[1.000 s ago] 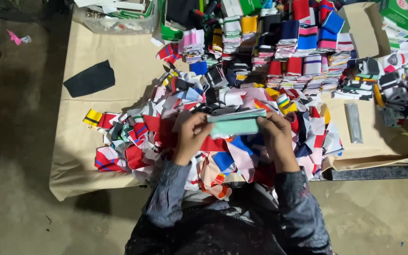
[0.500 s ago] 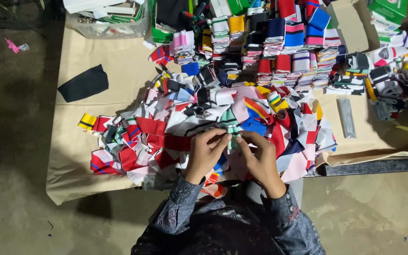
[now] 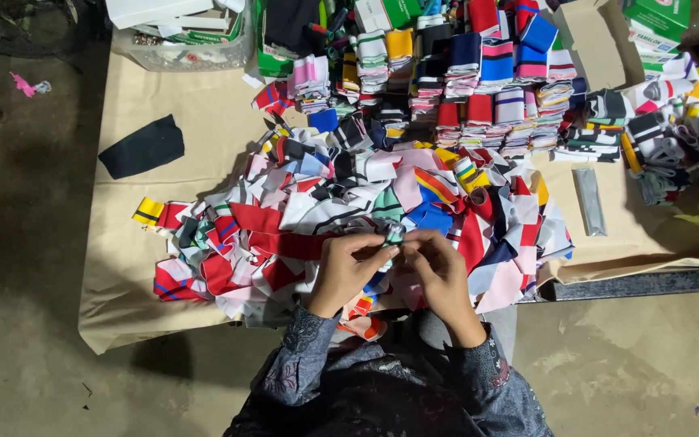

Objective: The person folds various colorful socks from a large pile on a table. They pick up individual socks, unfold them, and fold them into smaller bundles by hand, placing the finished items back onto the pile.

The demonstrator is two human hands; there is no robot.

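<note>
Both my hands meet over the near edge of a loose heap of striped knit fabric pieces (image 3: 349, 202) in red, white, blue and black. My left hand (image 3: 348, 271) and my right hand (image 3: 438, 271) pinch one small folded grey-green knit piece (image 3: 394, 233) between their fingertips, held just above the heap. Dark patterned sleeves cover both my forearms.
Neat folded stacks of coloured knit pieces (image 3: 479, 73) fill the table's far side. A black fabric piece (image 3: 141, 147) lies alone at the left on the brown paper cover (image 3: 204, 113). A clear bin (image 3: 180, 36), green boxes (image 3: 657, 20) and a grey strip (image 3: 589, 201) stand around.
A second ago my hands held a wide pale-green piece stretched flat. They have since come together and folded it into a small bundle between the fingertips.
</note>
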